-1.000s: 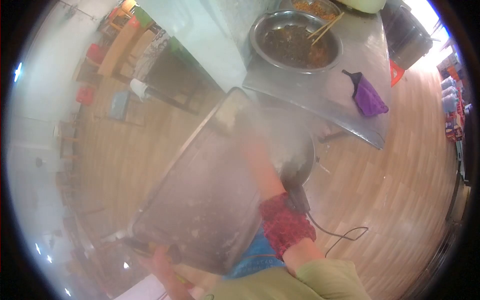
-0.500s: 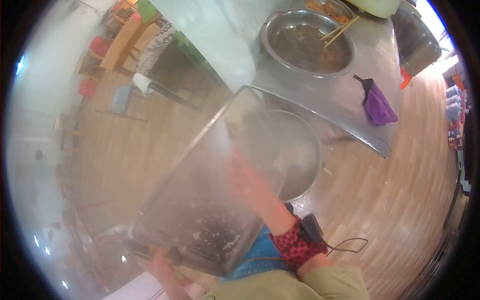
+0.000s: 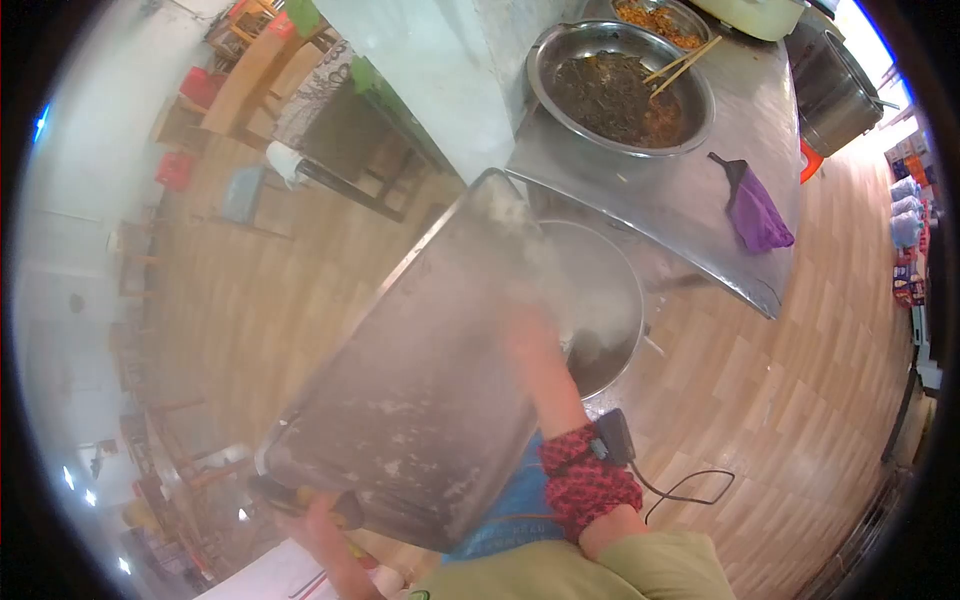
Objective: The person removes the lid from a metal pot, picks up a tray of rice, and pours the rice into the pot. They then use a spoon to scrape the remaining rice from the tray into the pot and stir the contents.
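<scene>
Steel fills the middle of your head view: a large metal tray (image 3: 420, 390) is tilted steeply, its far corner raised toward the counter and its near edge low by your body, with pale crumbs and smears clinging to its inner face. Your left hand (image 3: 325, 525) grips the near lower edge of that tray, fingers closed round the rim next to a dark handle-like piece. Your right hand (image 3: 530, 335) reaches up along the tray's right side into a cloud of steam, so you cannot tell whether its fingers are spread or curled, nor whether they touch the metal; the two hands are well apart, one at each end of the tray. A red patterned cuff (image 3: 585, 480) wraps your right wrist, with a small black device (image 3: 615, 438) and its cable just beside it. Behind the tray's upper right edge sits a wide steel basin (image 3: 610, 320), low near the floor, with dark contents showing at its bottom and steam rising from it. Above that runs a steel counter (image 3: 650, 195) carrying a big bowl of dark greens (image 3: 620, 85) with chopsticks (image 3: 682, 58) resting on its rim, and a purple cloth (image 3: 757, 215) lying near the counter's edge.
</scene>
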Available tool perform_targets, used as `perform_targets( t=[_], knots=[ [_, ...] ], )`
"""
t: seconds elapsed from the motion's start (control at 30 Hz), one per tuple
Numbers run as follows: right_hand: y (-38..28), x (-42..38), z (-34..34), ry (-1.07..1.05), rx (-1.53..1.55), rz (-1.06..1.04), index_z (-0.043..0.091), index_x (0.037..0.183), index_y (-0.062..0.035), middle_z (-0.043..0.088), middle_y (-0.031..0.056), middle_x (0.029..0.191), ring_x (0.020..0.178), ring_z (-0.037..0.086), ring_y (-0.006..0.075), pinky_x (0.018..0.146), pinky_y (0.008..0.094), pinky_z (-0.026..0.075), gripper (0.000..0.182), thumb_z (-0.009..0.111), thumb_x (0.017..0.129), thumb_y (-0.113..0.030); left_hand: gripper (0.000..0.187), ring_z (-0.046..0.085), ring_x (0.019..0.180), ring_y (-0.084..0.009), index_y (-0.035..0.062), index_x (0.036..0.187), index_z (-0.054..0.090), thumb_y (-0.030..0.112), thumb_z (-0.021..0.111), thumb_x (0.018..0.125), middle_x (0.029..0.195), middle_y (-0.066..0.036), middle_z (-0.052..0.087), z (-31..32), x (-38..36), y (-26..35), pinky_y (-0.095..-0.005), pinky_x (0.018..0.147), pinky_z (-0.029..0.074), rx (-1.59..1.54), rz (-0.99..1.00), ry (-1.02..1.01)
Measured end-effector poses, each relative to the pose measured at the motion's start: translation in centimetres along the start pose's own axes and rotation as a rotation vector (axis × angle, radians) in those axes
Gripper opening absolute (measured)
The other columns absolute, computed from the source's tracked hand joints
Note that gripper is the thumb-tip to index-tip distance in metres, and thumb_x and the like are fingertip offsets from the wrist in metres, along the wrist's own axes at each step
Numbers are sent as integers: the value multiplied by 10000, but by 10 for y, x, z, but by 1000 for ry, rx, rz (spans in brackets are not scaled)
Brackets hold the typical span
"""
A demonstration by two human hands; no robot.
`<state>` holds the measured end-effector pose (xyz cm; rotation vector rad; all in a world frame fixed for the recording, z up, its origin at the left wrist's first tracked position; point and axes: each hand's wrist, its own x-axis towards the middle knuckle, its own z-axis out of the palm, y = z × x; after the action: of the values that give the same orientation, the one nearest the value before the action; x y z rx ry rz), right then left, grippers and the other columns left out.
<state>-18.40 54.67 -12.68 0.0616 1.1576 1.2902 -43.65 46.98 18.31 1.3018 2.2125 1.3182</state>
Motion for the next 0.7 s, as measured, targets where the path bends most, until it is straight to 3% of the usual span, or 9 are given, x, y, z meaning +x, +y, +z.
perform_targets(
  t=[0.03,0.1,0.13,0.2,0.3,0.43,0.57,0.63,0.7],
  knots=[
    [-23,-3,-15,17,352,132,479,872,-113,482,42,710,584,482,191,446,308,395,267,369,884,-356,489,487,798,-179,-30,1062,463,-10,546,581,898,-66,489,0,1,-3,-276,749,410,-1,-2,-5],
    [-21,-57,-7,357,-598,-339,493,856,-115,475,32,675,566,490,177,429,292,393,240,380,874,-327,439,494,770,-176,-23,1021,478,-20,542,587,873,-62,491,-5,7,-12,-275,721,419,-19,-75,17],
    [-37,-57,-33,358,-597,-338,493,856,-115,475,32,675,566,490,177,429,292,393,240,380,874,-327,439,494,770,-176,-23,1021,478,-20,542,587,873,-62,491,-7,9,-16,-275,721,419,-18,-74,17],
    [-72,-40,-92,-519,-572,148,510,844,-136,462,9,632,536,490,142,412,270,384,251,382,882,-349,428,498,755,-172,-28,1014,476,-21,544,592,869,-65,496,-11,14,-22,-275,705,425,24,-105,-36],
    [5,-67,-27,-319,-651,115,517,843,-153,435,-21,598,494,453,99,395,248,362,230,423,880,-359,410,495,746,-169,-34,989,480,-13,548,586,854,-67,493,-12,17,-19,-273,701,424,-10,-102,-158],
    [99,-76,103,149,-1002,-220,520,702,-183,388,-69,469,355,353,70,332,217,287,237,568,813,-388,403,492,734,-171,-38,971,482,-3,554,576,835,-63,489,-10,15,-16,-275,704,425,-36,-89,-50],
    [60,24,107,-171,-1171,-315,501,669,-181,386,-67,481,382,368,75,348,218,292,253,547,828,-374,477,527,820,-206,-63,1028,490,-29,551,557,921,-103,527,-9,16,-3,-295,776,428,22,-111,-128],
    [38,43,106,-264,-889,47,492,649,-183,392,-56,493,405,380,86,347,227,283,257,560,816,-366,474,528,816,-206,-64,1022,493,-30,548,552,919,-106,529,-7,15,-3,-293,772,429,17,-121,-149],
    [39,51,94,-348,-828,54,483,649,-179,385,-56,495,406,374,91,339,239,271,257,545,823,-358,470,535,818,-212,-68,1015,498,-24,547,549,913,-112,536,3,7,6,-294,765,432,-9,-64,11]
  ],
)
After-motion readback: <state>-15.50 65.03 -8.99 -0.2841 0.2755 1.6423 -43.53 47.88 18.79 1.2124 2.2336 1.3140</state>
